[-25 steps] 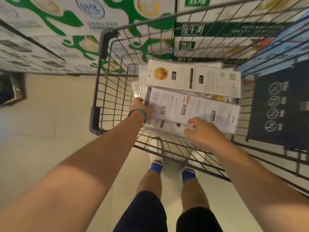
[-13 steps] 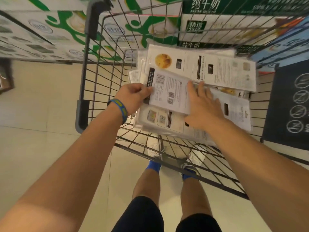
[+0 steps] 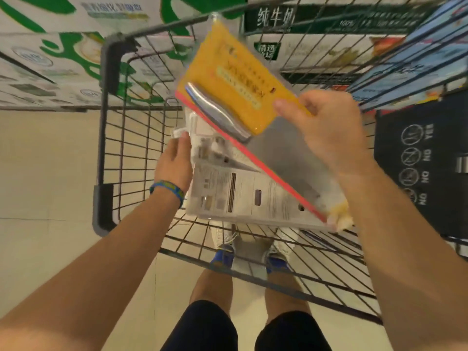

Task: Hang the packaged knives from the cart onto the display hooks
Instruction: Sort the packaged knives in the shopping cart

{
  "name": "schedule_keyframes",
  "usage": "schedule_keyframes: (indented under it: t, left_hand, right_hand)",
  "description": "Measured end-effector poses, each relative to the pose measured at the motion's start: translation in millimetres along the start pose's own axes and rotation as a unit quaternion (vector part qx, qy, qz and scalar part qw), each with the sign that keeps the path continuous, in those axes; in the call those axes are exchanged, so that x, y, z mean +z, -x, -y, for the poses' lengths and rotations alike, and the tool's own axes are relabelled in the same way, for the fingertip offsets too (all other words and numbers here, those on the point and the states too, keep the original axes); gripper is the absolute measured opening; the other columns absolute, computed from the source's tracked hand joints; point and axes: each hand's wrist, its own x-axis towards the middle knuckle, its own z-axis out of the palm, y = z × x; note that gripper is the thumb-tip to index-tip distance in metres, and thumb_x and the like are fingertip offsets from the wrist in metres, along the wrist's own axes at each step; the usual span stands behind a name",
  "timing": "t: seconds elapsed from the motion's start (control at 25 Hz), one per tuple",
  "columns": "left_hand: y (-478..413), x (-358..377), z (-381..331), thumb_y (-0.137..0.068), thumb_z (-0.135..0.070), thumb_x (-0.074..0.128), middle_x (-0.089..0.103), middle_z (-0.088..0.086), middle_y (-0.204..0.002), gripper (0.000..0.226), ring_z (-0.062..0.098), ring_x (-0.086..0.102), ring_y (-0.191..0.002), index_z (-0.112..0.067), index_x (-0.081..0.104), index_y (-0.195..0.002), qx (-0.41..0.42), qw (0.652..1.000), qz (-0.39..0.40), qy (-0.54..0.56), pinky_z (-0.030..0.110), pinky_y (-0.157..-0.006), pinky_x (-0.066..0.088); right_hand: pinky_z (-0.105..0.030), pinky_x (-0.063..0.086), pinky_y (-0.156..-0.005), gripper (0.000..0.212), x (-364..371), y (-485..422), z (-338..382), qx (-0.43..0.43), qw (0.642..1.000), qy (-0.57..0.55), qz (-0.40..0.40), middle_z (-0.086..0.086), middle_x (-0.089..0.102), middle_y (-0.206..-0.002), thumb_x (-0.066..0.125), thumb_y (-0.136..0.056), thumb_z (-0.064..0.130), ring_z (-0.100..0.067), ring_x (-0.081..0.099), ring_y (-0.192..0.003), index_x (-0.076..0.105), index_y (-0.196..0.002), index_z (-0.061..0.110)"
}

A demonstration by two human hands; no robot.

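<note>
My right hand (image 3: pixel 326 127) grips a packaged knife (image 3: pixel 235 79) by its edge and holds it tilted above the cart. Its card is yellow with a steel handle under clear plastic and a wide blade lower down. Under it, a stack of packaged knives (image 3: pixel 243 193) lies white back side up inside the wire cart (image 3: pixel 109 122). My left hand (image 3: pixel 174 160) rests against the left edge of that stack, fingertips at a clear plastic corner. The display hooks are out of view.
Green and white milk cartons (image 3: pixel 63 59) are stacked beyond the cart, dark green ones (image 3: pixel 329 19) further right. A dark panel with round pictograms (image 3: pixel 420 158) hangs at the cart's right side. Beige floor tiles (image 3: pixel 45 173) lie to the left; my legs stand below.
My right hand has lifted one package off the stack and turned it over, yellow front up. My left hand slid from the top package to the stack's left edge. The view moved closer.
</note>
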Motion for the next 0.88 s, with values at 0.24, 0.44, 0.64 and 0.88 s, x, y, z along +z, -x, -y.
schedule_keyframes:
  t: [0.24,0.44,0.64,0.88]
  left_hand:
    - [59,38,-55,-0.07,-0.08,0.05,0.067,0.0,-0.083,0.065,0.017,0.063,-0.077,-0.021,0.068,-0.094,-0.095,0.926,0.298,0.212,0.038,-0.082,0.055]
    - [97,30,-77,-0.079,-0.05,0.076,0.068,0.006,-0.074,0.03,0.015,0.063,-0.071,-0.022,0.073,-0.069,0.014,0.972,0.227,0.055,0.034,-0.067,0.058]
    - [95,-23,-137,-0.078,-0.052,0.076,0.059,-0.001,-0.058,0.04,0.008,0.052,-0.045,-0.015,0.062,-0.073,0.144,0.967,0.178,-0.11,0.025,-0.041,0.047]
    - [111,-73,-259,-0.076,-0.069,0.066,0.05,-0.011,-0.06,0.042,0.012,0.053,-0.062,-0.031,0.053,-0.066,0.388,0.753,0.198,-0.493,0.025,-0.049,0.028]
  right_hand:
    - [-0.022,0.037,-0.056,0.052,-2,14,14,0.148,0.945,-0.274,-0.097,0.013,0.05,-0.05,0.058,-0.087,0.064,-0.003,0.047,-0.052,0.061,-0.049,0.028]
    - [-0.018,0.05,-0.065,0.035,-4,42,44,0.301,0.847,-0.397,-0.186,0.032,0.068,-0.067,0.052,-0.093,0.069,0.017,0.063,-0.066,0.071,-0.065,0.059]
    - [-0.042,0.055,-0.089,0.026,-47,79,66,0.314,0.877,-0.35,-0.1,0.0,0.071,-0.1,0.055,-0.102,0.048,-0.005,0.068,-0.09,0.065,-0.101,0.024]
    - [-0.051,0.029,-0.119,0.079,-122,49,150,-0.121,0.952,0.277,0.047,0.002,0.056,-0.144,0.069,-0.077,0.072,-0.028,0.044,-0.141,0.048,-0.143,0.033]
